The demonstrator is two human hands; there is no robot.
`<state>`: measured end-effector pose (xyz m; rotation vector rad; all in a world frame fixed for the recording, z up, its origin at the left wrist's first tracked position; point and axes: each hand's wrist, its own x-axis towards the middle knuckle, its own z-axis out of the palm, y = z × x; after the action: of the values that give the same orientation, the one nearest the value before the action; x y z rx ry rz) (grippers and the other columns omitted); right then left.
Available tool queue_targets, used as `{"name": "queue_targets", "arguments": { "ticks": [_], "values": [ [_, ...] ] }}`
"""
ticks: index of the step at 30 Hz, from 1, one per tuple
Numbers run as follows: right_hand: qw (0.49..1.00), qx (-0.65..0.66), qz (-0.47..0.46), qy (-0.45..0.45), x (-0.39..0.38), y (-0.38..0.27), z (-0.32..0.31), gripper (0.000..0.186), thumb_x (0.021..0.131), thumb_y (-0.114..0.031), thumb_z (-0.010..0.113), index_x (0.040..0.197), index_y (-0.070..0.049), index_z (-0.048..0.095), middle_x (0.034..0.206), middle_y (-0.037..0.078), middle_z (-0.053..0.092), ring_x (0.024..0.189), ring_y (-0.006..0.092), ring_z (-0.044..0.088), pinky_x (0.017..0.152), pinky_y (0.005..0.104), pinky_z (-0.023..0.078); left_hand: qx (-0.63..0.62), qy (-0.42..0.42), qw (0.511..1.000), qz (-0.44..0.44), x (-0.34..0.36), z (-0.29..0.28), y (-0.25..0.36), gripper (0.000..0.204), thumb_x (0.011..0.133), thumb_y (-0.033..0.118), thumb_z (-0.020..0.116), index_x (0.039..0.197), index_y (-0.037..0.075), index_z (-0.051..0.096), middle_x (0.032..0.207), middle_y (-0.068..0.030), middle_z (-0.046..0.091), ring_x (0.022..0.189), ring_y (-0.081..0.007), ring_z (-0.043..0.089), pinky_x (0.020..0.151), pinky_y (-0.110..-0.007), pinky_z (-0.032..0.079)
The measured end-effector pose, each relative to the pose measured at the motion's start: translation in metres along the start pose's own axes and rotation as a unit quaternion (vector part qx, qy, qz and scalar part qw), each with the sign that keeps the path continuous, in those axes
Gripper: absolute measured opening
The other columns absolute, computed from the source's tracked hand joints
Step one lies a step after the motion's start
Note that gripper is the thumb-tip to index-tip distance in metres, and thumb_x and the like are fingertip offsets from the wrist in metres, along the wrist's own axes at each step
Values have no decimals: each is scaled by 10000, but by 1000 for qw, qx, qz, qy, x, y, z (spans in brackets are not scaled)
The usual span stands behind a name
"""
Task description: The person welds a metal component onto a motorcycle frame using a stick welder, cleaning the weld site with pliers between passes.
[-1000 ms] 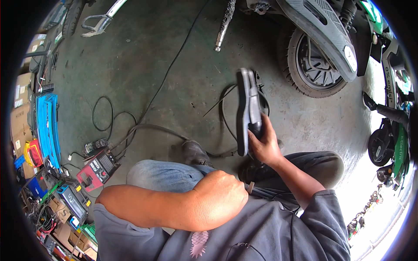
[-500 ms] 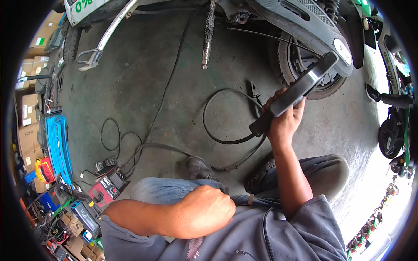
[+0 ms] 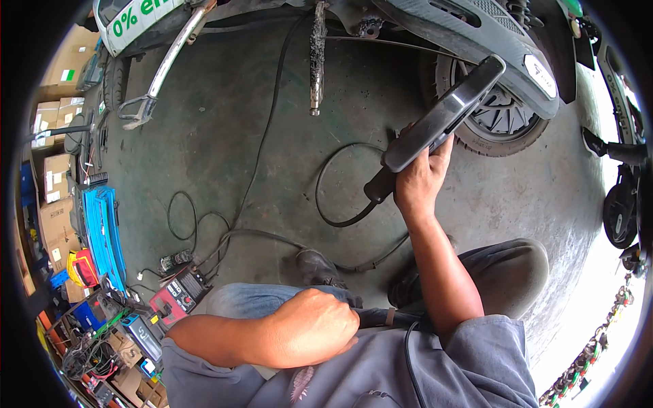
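My right hand [image 3: 422,180] grips a dark grey, gun-like welding tool [image 3: 445,115] by its handle. A black cable [image 3: 340,223] runs out of the handle and loops on the floor. From the tool's front a thin welding rod [image 3: 408,45] reaches left under the scooter [image 3: 449,34]. The rod's tip ends close to a hanging metal bar [image 3: 317,61] with a rough, blackened upper part; I cannot tell whether they touch. My left hand [image 3: 316,326] is curled into a fist in front of my body, over my knee. Its fingers and palm are hidden.
A red and black welding machine [image 3: 180,296] stands on the floor at left, with cables leading from it. The scooter's wheel [image 3: 500,122] is behind the tool. A white metal stand [image 3: 170,61] hangs at upper left. Cardboard boxes [image 3: 58,224] and blue folded material [image 3: 105,234] line the left side.
My right hand has brought the welding tool left, and the rod's tip now lies near the hanging bar. The view has shifted slightly. My left fist has stayed nearly in place.
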<state>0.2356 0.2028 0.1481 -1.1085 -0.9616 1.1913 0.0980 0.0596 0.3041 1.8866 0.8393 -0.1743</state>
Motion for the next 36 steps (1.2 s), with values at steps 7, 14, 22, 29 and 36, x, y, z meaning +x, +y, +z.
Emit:
{"name": "queue_targets", "arguments": {
  "ticks": [7,14,22,29,36],
  "values": [
    [996,-17,86,7,-31,-1,-16,267,933,-73,540,1158,-52,399,863,46,539,686,111,539,585,259,471,6,3,1000,-4,1,1,1,353,829,312,639,704,-14,588,561,-155,591,573,-321,639,533,-413,518],
    [992,-13,122,-25,-66,1,-44,312,933,-87,565,1158,-126,352,766,52,529,522,180,560,443,317,492,7,0,1000,2,4,1,2,350,833,313,634,716,-14,589,560,-151,592,578,-320,643,538,-412,520],
    [988,74,134,-25,-52,-16,-43,320,937,-105,565,1192,-109,372,800,53,541,558,158,562,468,289,487,11,-8,1000,6,5,3,4,353,841,318,622,720,-12,590,566,-152,596,586,-318,649,538,-415,522],
    [990,20,137,-37,-58,-13,-42,286,943,-110,558,1170,-56,392,862,37,556,693,95,549,587,237,475,16,-2,1000,8,4,4,5,353,836,320,625,717,-10,589,571,-152,599,583,-317,648,538,-412,523],
    [991,2,127,-41,-59,-10,-41,314,934,-116,572,1191,-39,409,888,29,556,735,86,541,626,235,473,15,5,1000,7,3,5,5,353,832,320,630,716,-11,589,572,-154,599,587,-316,649,544,-411,524]
  ]
}}
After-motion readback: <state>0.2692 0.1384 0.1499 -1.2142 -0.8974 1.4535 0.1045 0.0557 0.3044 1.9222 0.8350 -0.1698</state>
